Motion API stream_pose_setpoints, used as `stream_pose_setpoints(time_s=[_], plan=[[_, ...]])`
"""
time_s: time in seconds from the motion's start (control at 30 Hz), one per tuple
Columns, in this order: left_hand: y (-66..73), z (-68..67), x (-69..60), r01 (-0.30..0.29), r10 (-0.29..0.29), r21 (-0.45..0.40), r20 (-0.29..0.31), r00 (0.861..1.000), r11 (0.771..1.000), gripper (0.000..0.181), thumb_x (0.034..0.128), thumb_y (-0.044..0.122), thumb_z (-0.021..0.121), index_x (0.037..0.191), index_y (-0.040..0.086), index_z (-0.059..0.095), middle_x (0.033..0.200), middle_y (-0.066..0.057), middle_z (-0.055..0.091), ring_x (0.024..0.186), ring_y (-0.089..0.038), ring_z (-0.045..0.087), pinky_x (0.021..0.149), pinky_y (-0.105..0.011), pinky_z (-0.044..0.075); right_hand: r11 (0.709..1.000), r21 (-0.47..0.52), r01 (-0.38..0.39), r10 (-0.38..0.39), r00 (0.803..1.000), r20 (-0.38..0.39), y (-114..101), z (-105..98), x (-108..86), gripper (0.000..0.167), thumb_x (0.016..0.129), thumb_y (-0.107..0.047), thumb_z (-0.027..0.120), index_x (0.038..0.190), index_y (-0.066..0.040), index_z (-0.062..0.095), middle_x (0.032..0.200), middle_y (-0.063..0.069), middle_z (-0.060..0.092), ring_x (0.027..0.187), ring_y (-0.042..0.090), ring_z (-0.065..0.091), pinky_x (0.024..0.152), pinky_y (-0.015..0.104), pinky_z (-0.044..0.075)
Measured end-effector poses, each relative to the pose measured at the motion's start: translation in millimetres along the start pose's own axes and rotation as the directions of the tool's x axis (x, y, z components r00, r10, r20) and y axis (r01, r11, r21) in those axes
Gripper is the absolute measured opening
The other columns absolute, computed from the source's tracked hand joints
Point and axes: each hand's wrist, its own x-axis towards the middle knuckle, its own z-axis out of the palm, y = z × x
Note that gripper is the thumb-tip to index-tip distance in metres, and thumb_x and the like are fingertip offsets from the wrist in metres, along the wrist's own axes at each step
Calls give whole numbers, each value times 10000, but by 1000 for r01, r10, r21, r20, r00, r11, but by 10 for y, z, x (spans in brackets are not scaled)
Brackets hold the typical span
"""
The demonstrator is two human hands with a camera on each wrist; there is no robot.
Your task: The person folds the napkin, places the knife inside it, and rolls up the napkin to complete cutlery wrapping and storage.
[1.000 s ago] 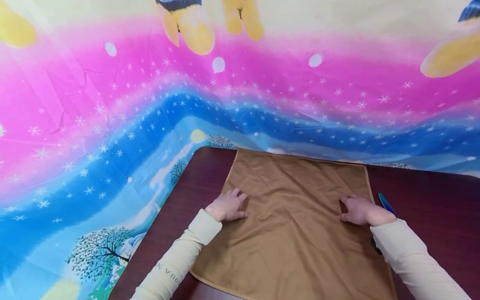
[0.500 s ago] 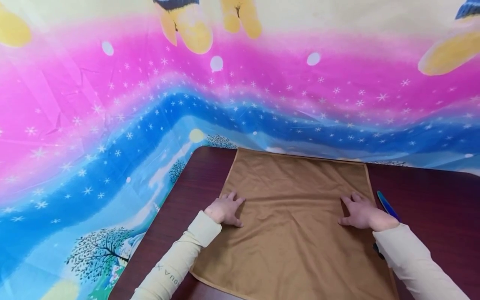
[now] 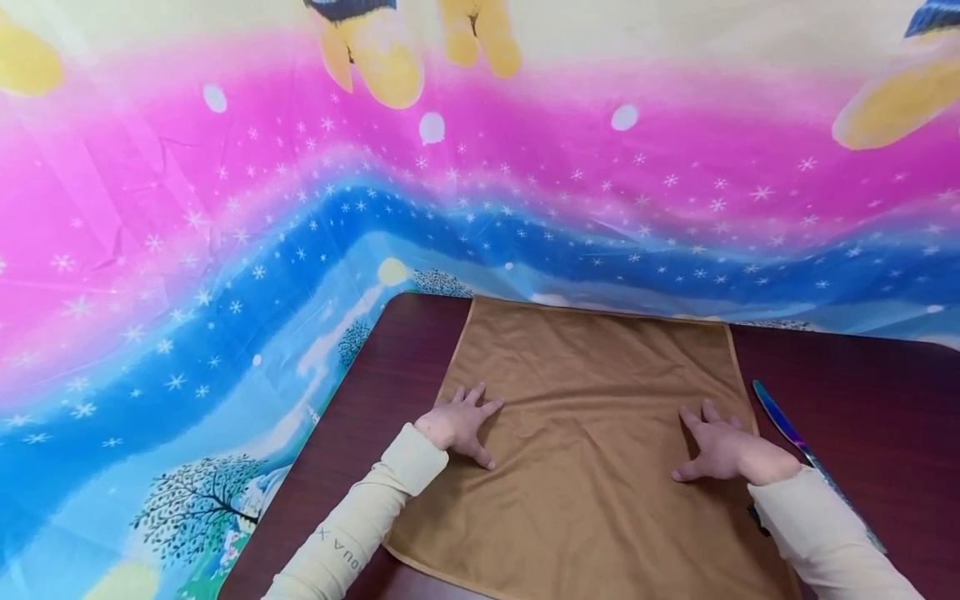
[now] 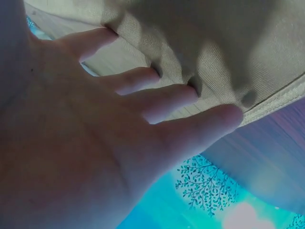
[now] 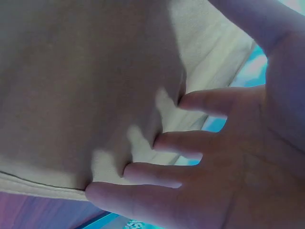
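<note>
A brown cloth (image 3: 577,467) lies spread over the table, lightly wrinkled, its far edge along the table's back edge. On its left side rests my left hand (image 3: 461,423), fingers spread, fingertips touching the fabric. My right hand (image 3: 723,446) touches the cloth near its right edge, also with fingers spread. In the left wrist view the fingertips of the left hand (image 4: 105,119) press on the cloth (image 4: 267,43) close to its hem. The right wrist view shows the right hand's (image 5: 224,157) fingertips against the cloth (image 5: 57,95), one beside the hem.
Right of the cloth, a long, thin, blue and multicoloured object (image 3: 783,429) lies on the dark red table (image 3: 885,400), partly behind the right sleeve. A small dark thing (image 3: 757,518) shows beside that sleeve. A colourful printed backdrop (image 3: 525,167) hangs behind and left of the table.
Both hands have moved slightly nearer the body on the cloth, and their fingers are spread wider. The fabric's wrinkles have shifted. More of the long blue object shows beside the right sleeve.
</note>
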Motion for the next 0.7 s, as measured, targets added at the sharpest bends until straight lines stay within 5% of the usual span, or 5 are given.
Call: stream_pose_setpoints(time_s=[0.43,0.7], plan=[[-1,20,-65,-3,4,-48,24,1000,999,1024,694,540,806,1530,306,262,1628,-112,102,1479,-412,131,1057,-595,359,1000,9,4,-4,1000,-10,-71,95,-121,1055,762,-480,765,1433,151,251,1409,523,75,1196,774,114,920,745,304],[-1,86,-151,-39,40,-44,37,999,998,1027,695,570,790,1532,328,246,1633,-87,87,1492,-374,104,1078,-602,327,999,-39,14,-16,999,-34,-116,221,-244,1132,588,-401,895,1400,135,317,1371,543,137,1137,775,227,890,733,347]])
